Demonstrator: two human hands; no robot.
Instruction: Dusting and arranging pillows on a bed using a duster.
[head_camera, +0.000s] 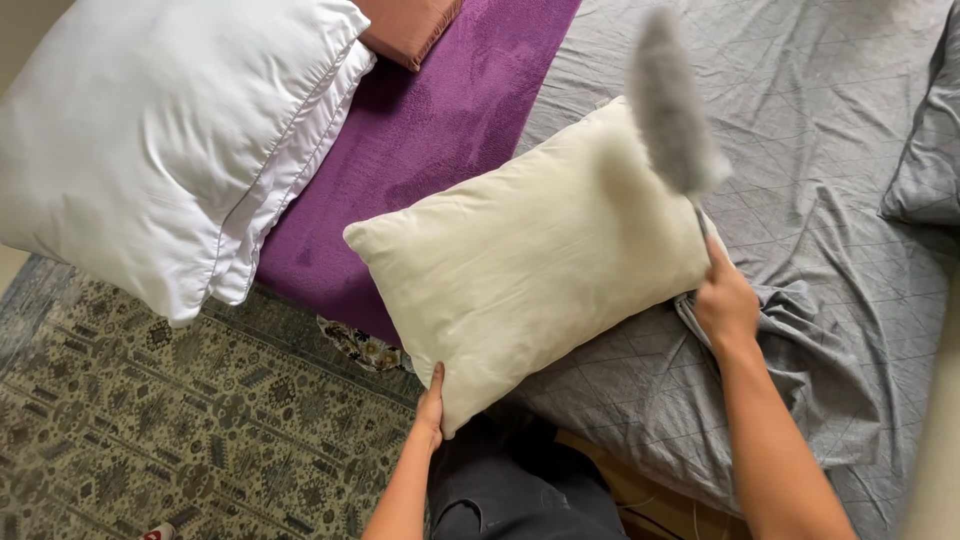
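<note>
- The left hand (430, 412) gripped the near corner of a cream pillow (530, 260), thumb on top, the other fingers hidden beneath.
- That plump, rectangular, matte pillow lay tilted across the bed's near edge, between a purple velvety blanket (430, 130) and a grey quilted sheet (800, 150).
- The right hand (727, 300) was curled tight around the thin handle of a fluffy grey duster (670, 100), blurred over the pillow's far right corner.
- A smooth white pillow (160, 130) sat far left, above a patterned rug (150, 430).
</note>
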